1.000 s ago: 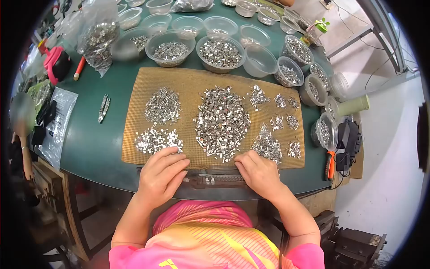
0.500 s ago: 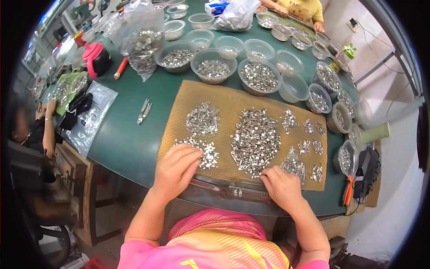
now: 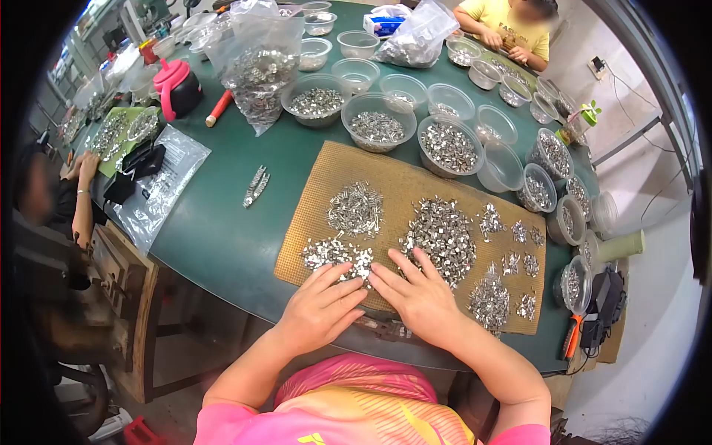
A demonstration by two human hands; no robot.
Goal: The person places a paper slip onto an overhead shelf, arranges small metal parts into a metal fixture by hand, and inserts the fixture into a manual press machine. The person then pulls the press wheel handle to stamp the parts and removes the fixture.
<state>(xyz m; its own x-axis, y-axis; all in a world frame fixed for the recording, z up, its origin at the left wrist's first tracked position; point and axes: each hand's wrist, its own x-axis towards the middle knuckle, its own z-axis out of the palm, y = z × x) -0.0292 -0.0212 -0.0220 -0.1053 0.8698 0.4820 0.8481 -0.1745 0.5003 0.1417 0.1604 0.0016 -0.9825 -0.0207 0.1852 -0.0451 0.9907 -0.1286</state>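
My left hand (image 3: 320,308) lies at the front edge of the tan mat (image 3: 311,215), its fingertips at a pile of flat shiny metal pieces (image 3: 326,254). Close beside it, my right hand (image 3: 421,295) has its fingers spread between that pile and the large central heap of metal pieces (image 3: 441,241). I see nothing held in either hand. Behind the flat pieces is a round pile of thin metal pieces (image 3: 355,209). Under my hands, a dark metal fixture (image 3: 386,328) at the table edge is mostly hidden. A pile of elongated pieces (image 3: 489,299) lies right of my right hand.
Plastic tubs (image 3: 450,146) of metal parts curve behind and right of the mat. Linked metal strips (image 3: 256,186) and a clear bag (image 3: 167,185) lie left. Orange-handled pliers (image 3: 572,337) are at the right edge. Co-workers sit at the far side (image 3: 512,33) and left (image 3: 85,200).
My right hand has moved left and spread its fingers, coming beside my left hand. The fixture is now more covered. The view has shifted, with more of the far co-worker visible.
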